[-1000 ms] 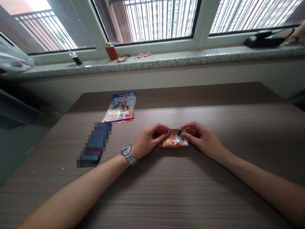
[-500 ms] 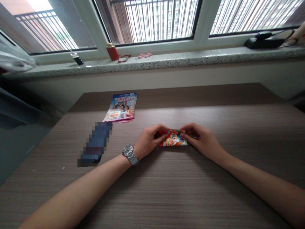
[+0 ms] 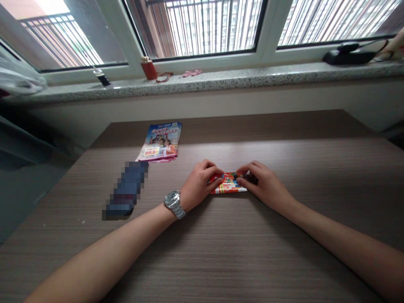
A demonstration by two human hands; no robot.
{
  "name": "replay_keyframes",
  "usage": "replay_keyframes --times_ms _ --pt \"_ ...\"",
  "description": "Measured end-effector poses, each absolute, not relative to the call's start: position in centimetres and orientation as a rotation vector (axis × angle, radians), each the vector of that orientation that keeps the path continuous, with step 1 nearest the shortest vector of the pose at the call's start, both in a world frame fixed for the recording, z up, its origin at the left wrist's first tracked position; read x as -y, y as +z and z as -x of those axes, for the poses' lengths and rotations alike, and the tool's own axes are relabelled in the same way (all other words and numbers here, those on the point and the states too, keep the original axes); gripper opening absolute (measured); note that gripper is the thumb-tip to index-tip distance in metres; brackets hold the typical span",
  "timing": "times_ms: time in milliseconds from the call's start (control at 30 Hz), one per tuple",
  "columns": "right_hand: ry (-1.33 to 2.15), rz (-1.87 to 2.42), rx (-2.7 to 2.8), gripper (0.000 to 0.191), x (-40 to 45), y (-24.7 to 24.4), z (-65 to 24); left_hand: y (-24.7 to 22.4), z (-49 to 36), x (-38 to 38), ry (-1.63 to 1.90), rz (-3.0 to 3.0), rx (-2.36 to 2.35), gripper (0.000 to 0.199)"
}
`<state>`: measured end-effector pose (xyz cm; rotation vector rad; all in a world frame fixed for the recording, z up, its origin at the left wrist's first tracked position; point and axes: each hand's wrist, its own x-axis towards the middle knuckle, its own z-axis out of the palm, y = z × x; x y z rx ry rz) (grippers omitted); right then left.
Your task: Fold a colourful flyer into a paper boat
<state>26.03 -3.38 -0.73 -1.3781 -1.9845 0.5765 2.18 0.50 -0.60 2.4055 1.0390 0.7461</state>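
- Left hand (image 3: 199, 185): curled over the left end of a folded red printed leaflet (image 3: 227, 184), with the fingers bent down onto the paper in a closed grip. (It might be a small packet instead; at this size the view can't settle that.)
- Right hand (image 3: 265, 187): closed on the right end of the same piece, with the thumb and fingertips pinching it from that side.
- Where the piece lies: flat on a wood-grain table (image 3: 252, 252), between the two hands, with cartoon figures showing on top.
- Just changed: compared with a second ago, the piece looks a little narrower, and the hands sit closer together over it.
- Left wrist: a steel wristwatch (image 3: 173, 204), clear of the paper.
- Nearby on the table: a stack of glossy leaflets (image 3: 159, 143) printed with "89.9", beyond the hands, and a pixelated object (image 3: 124, 191) to the left of the left hand.
- Farther off, on the granite window sill (image 3: 221, 83): a red cylindrical tin (image 3: 149, 69) and a black bag (image 3: 345, 57).
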Motion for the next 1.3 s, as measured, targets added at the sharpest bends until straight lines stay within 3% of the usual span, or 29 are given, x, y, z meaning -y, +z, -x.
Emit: replay_keyframes --times_ms 233,1300 --pt "0.563 1.413 1.996 0.016 3.0 -0.9 -26.4 -0.5 -2.1 -0.6 0.687 -2.392 -1.048 0.018" --pt "0.483 1.434 2.058 0.013 2.0 -1.6 -27.1 -0.4 -1.9 -0.5 0.694 -2.481 -1.003 0.016"
